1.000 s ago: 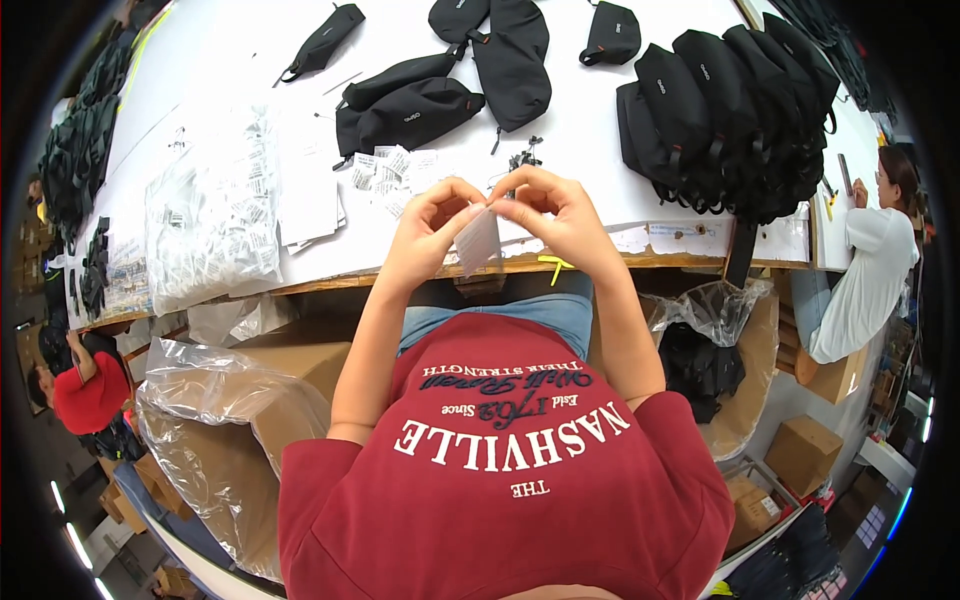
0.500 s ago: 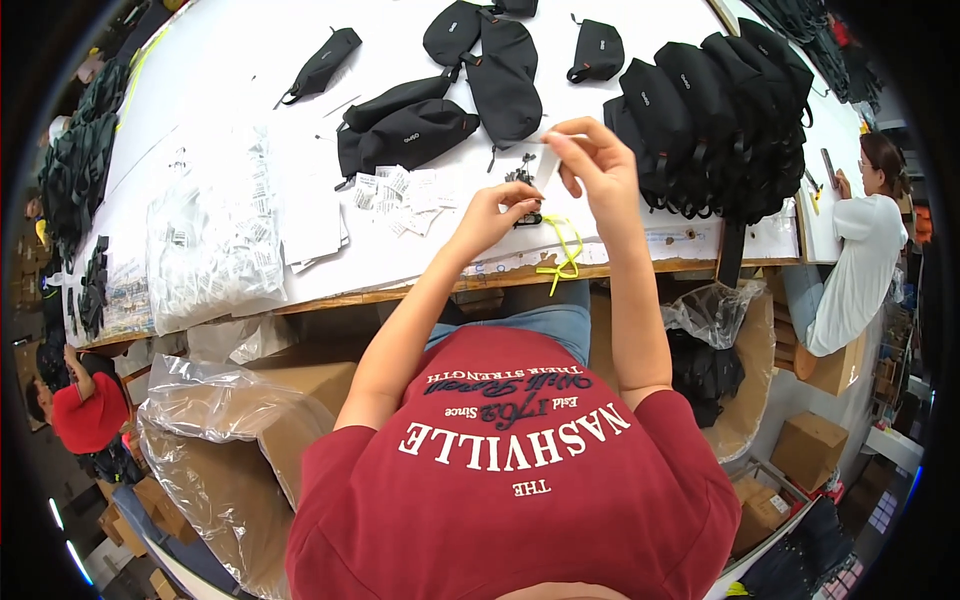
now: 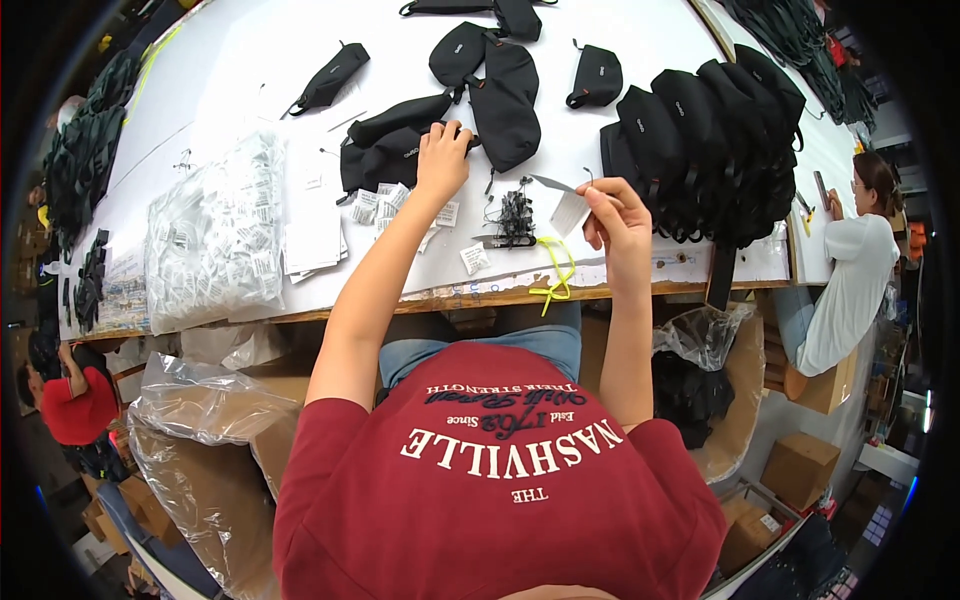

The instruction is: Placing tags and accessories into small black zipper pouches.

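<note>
Black pouch (image 3: 385, 162) | head view: lies on white table (image 3: 230, 75), small white packets (image 3: 368, 207) just nearer the body | left hand (image 3: 443, 160): fingers resting on pouch, cannot tell whether gripping | right hand (image 3: 618, 214): pinching a paper tag (image 3: 570, 213), apart from pouch | step, judged: securing pouch | next move: seems to call for firm hold on fabric, tag kept clear

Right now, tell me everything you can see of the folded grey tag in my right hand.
The small folded grey tag looks like thin card: a darker flap points leftward, and a paler panel hangs below. It's tilted, pinched near its upper right by the fingers of your right hand, above the white flat tabletop, right of a spiky clump of small black parts.
</note>
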Demonstrator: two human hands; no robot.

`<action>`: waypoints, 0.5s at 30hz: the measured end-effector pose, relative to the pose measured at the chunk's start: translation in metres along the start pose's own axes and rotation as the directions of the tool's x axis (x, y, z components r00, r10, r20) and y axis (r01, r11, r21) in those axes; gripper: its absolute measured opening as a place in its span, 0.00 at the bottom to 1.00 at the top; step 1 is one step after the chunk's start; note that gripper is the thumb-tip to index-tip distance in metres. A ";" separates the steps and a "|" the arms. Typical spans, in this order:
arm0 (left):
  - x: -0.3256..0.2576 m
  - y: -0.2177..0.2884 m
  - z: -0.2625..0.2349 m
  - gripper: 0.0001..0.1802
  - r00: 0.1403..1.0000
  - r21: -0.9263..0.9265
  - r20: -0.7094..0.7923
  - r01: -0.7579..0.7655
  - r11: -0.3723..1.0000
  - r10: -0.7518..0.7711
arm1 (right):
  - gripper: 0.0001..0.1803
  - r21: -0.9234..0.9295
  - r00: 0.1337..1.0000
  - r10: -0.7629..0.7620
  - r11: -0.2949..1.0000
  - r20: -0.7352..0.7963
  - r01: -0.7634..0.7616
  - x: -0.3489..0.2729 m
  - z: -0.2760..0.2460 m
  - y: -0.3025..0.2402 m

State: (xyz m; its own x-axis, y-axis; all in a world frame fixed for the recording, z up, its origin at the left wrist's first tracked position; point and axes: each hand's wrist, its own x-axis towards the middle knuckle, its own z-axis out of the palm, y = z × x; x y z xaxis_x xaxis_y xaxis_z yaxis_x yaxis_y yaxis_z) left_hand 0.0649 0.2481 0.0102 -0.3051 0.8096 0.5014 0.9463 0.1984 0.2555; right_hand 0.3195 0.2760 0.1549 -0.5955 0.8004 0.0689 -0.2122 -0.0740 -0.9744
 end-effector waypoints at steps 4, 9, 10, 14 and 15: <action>0.001 0.006 -0.022 0.15 0.999 -0.242 -0.044 0.016 0.970 -0.027 | 0.06 -0.006 0.999 0.027 1.000 -0.022 -0.028 -0.005 -0.008 0.006; -0.036 0.039 -0.100 0.15 0.992 -0.479 -0.129 -0.075 0.874 0.015 | 0.06 -0.263 0.981 0.185 0.951 0.054 -0.164 -0.007 0.000 0.030; -0.050 0.048 -0.113 0.15 0.990 -0.531 -0.134 -0.028 0.847 -0.051 | 0.07 -0.323 0.980 0.187 0.934 0.068 -0.156 -0.008 0.007 0.038; -0.091 0.066 -0.136 0.07 0.967 -0.481 -0.041 0.201 0.853 -0.251 | 0.06 -0.579 0.975 0.126 0.815 0.184 0.004 -0.014 0.041 0.042; -0.093 0.070 -0.139 0.07 0.966 -0.480 -0.034 0.209 0.852 -0.257 | 0.07 -0.604 0.969 0.094 0.794 0.228 0.065 -0.015 0.047 0.044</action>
State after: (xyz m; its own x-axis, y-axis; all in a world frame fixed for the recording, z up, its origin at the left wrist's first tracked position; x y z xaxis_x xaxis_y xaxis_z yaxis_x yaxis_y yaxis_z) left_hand 0.1448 0.1101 0.0963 -0.5411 0.7124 0.4469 0.6906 0.0731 0.7195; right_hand 0.2826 0.2330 0.1212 -0.7736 0.6332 0.0236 0.2612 0.3526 -0.8986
